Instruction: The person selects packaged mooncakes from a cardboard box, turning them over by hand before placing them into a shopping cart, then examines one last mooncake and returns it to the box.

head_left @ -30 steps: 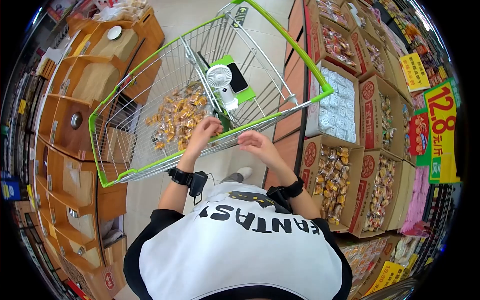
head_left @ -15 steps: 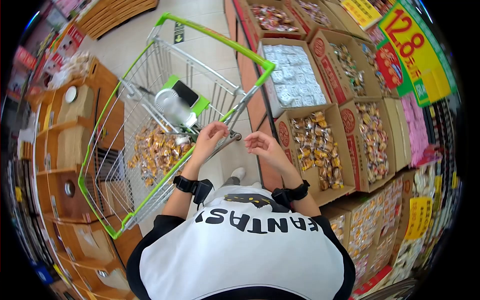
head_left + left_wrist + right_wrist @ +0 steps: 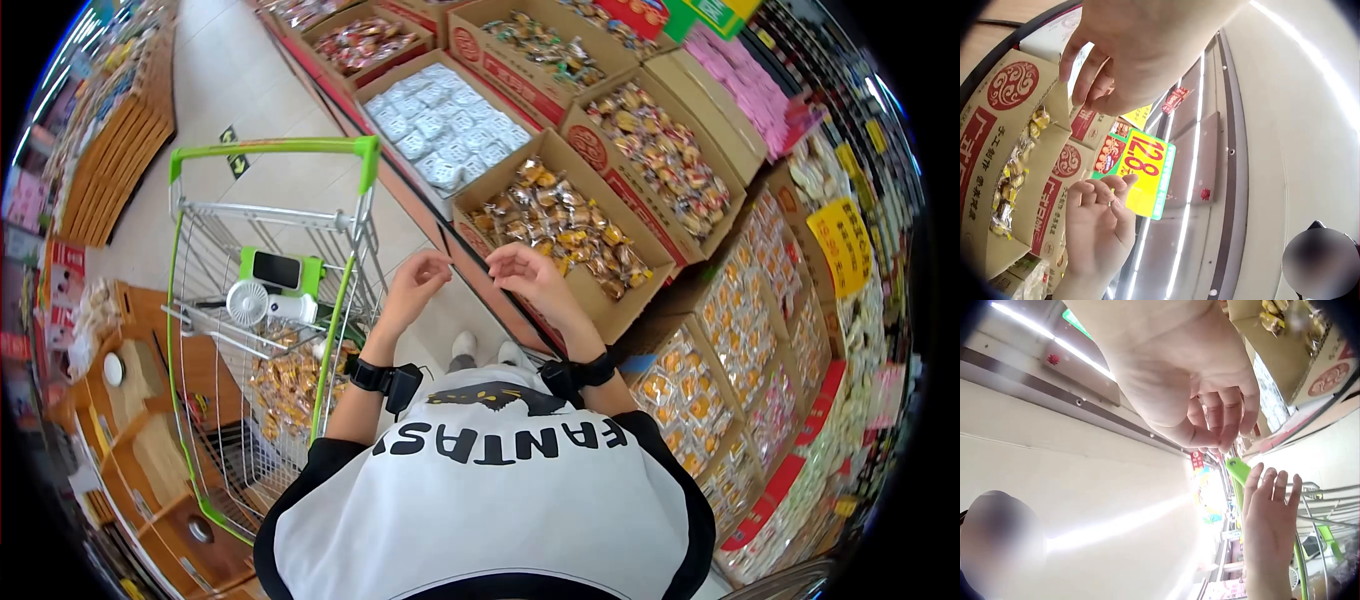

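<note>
My left hand (image 3: 413,288) hangs in the air with loosely curled fingers, beside the right side of the shopping cart. My right hand (image 3: 537,283) is at the same height, fingers loosely bent, overlapping the near edge of a cardboard box (image 3: 628,312) in the head view. That box holds brown and yellow wrapped snacks (image 3: 560,225). Neither hand holds anything. In the left wrist view the right hand (image 3: 1099,228) shows its palm with fingers bent. The right wrist view shows the left hand (image 3: 1269,534) in front of the cart's green rim.
To the left stands the green-rimmed shopping cart (image 3: 270,147), carrying a phone (image 3: 276,269), a white handheld fan (image 3: 248,302) and wrapped snacks (image 3: 285,385). White packets (image 3: 445,125) fill a neighbouring box. Wooden shelves (image 3: 150,450) stand left; packaged goods (image 3: 740,300) line the right.
The view has swung right: the cart now lies farther left, and the snack boxes have come in front of the hands. Both hands keep nearly the same pose.
</note>
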### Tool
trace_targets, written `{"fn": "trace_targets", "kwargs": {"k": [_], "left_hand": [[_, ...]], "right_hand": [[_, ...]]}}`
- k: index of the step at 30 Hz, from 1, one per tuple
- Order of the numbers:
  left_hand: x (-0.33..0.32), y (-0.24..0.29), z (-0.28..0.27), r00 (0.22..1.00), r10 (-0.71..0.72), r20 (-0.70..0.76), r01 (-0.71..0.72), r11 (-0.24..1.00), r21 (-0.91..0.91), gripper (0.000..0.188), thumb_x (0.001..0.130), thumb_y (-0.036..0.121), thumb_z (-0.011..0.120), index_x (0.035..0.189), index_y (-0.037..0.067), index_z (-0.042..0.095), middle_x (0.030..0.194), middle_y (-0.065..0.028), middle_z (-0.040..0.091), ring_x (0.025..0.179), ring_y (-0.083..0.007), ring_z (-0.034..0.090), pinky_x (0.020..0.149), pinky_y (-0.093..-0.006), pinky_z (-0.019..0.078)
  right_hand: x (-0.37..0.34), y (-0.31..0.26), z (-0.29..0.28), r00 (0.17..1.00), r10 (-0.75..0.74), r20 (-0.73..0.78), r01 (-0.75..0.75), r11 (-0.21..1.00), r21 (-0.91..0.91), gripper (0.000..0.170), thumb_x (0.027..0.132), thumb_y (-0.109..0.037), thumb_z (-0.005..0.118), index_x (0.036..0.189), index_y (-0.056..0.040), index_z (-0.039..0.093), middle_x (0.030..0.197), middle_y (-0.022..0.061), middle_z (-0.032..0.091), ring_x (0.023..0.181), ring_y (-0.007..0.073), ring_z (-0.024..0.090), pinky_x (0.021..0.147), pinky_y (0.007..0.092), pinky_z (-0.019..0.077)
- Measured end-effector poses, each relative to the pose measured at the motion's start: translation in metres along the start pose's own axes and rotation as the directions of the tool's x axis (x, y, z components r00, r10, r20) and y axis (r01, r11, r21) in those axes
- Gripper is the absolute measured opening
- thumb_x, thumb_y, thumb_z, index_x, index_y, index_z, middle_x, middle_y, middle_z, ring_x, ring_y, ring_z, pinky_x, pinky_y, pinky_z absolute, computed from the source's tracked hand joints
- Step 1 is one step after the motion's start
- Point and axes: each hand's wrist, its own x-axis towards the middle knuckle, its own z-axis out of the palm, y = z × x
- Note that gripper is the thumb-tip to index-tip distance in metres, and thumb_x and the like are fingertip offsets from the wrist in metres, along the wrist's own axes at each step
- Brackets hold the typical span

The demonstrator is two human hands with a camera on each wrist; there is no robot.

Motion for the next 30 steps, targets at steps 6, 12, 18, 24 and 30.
{"fn": "trace_targets", "kwargs": {"k": [6,12,18,24,30], "left_hand": [[0.035,0.001,0.037,0.978,0.022,0.209,-0.033,0.998,0.052,0.017,0.074,-0.002,0.049,0.09,0.003,0.053,0.074,0.0009,0.051,0.07,-0.0057,0.049,0.062,-0.0175,0.0393],[0.067,0.0,0.068,0.93,0.029,0.367,-0.06,0.996,0.072,0.02,0.072,-0.005,0.049,0.089,0.003,0.053,0.073,0.002,0.05,0.068,-0.0045,0.047,0.061,-0.0164,0.038],[0.102,-0.014,0.084,0.914,0.026,0.405,-0.088,0.987,0.135,0.017,0.073,-0.003,0.049,0.089,0.001,0.053,0.073,0.0006,0.051,0.068,-0.0063,0.049,0.061,-0.0185,0.0395],[0.133,-0.015,0.093,0.94,-0.054,0.338,0.007,0.99,0.141,0.012,0.072,-0.003,0.051,0.082,0.002,0.055,0.065,0.0019,0.05,0.06,-0.0041,0.045,0.056,-0.0177,0.0356],[0.165,-0.028,0.097,0.928,-0.125,0.352,0.01,0.95,0.313,0.012,0.071,0.001,0.05,0.082,0.001,0.054,0.062,0.0006,0.05,0.054,-0.0053,0.045,0.048,-0.0186,0.0355]], "right_hand": [[-0.032,-0.007,-0.045,0.962,-0.168,-0.217,0.173,0.985,0.003,0.026,0.07,0.006,0.053,0.095,-0.0021,0.051,0.085,0.0028,0.052,0.082,0.0099,0.05,0.074,0.0222,0.0422],[-0.064,-0.018,-0.069,0.911,-0.203,-0.36,0.22,0.976,0.004,0.026,0.071,0.005,0.054,0.096,-0.0024,0.051,0.086,0.002,0.051,0.082,0.0095,0.05,0.075,0.0224,0.0417],[-0.077,-0.021,-0.082,0.892,-0.225,-0.392,0.231,0.972,-0.032,0.026,0.071,0.005,0.055,0.096,-0.0028,0.051,0.084,0.0031,0.052,0.081,0.0102,0.051,0.073,0.0226,0.0433],[-0.074,-0.02,-0.092,0.904,-0.207,-0.373,0.212,0.977,-0.028,0.027,0.069,0.006,0.053,0.094,-0.0038,0.052,0.08,0.0007,0.051,0.076,0.0075,0.05,0.07,0.0204,0.0419],[-0.075,-0.01,-0.102,0.913,-0.173,-0.369,0.187,0.982,0.001,0.028,0.068,0.005,0.05,0.094,-0.0048,0.052,0.077,-0.0013,0.049,0.072,0.005,0.048,0.068,0.0184,0.0394]]}}
